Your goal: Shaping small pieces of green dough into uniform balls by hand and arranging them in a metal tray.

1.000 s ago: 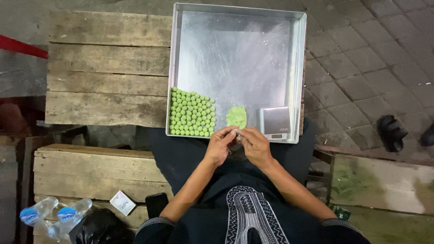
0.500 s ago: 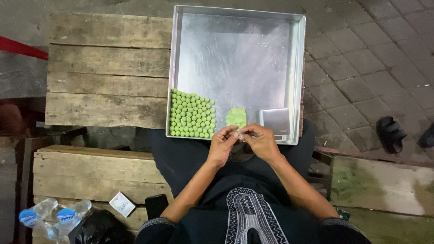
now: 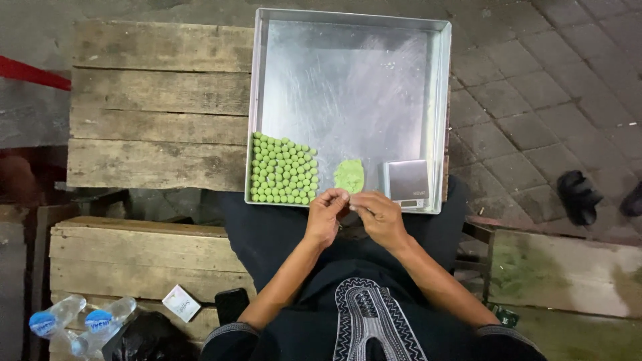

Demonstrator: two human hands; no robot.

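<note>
A large metal tray [image 3: 348, 87] rests on my lap and a wooden bench. Several small green dough balls [image 3: 283, 170] lie in rows in its near left corner. A flat lump of green dough [image 3: 349, 175] sits beside them, with a small digital scale [image 3: 406, 182] to its right. My left hand [image 3: 326, 215] and my right hand [image 3: 378, 215] meet at the tray's near edge, fingertips pinched together on a tiny piece of dough that is mostly hidden.
Wooden plank benches [image 3: 157, 100] lie to the left. Plastic water bottles [image 3: 80, 322], a small white packet [image 3: 180, 302] and a dark phone [image 3: 232, 304] sit near my left elbow. Black sandals [image 3: 578, 195] lie on the paved ground at right.
My hands have stayed at the tray's near edge, fingers shifting slightly against each other. The tray and dough have not moved.
</note>
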